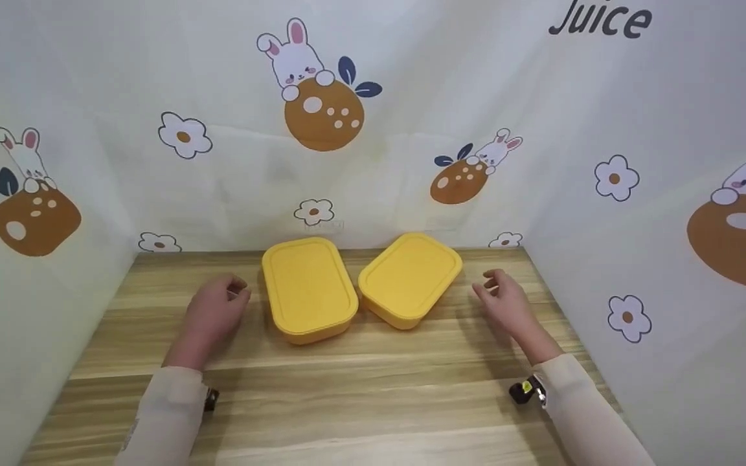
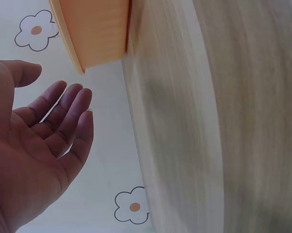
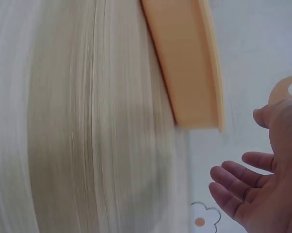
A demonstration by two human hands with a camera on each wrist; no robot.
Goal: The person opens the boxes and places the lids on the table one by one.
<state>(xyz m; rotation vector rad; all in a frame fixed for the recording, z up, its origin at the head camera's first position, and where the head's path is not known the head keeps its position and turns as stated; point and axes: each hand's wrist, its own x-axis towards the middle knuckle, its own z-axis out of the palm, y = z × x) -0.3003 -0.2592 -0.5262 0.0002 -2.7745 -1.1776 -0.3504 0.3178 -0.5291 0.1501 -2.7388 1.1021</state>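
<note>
Two yellow lidded boxes rest side by side at the back of the wooden table. The left box (image 1: 310,285) stands nearly straight, while the right box (image 1: 410,277) is turned at an angle, its lower left side close to the other. My left hand (image 1: 219,304) hovers left of the left box, fingers loosely bent and holding nothing. To the right of the right box is my right hand (image 1: 506,299), also relaxed, touching nothing. In the left wrist view a box side (image 2: 95,31) shows above the fingertips; the right wrist view shows a box side (image 3: 187,63) beyond the hand.
The wood-grain table (image 1: 360,401) extends toward me in front of the boxes. Pale cloth walls (image 1: 230,181) printed with rabbits, oranges and flowers enclose its back and both sides. A small black camera (image 1: 523,390) sits at my right wrist.
</note>
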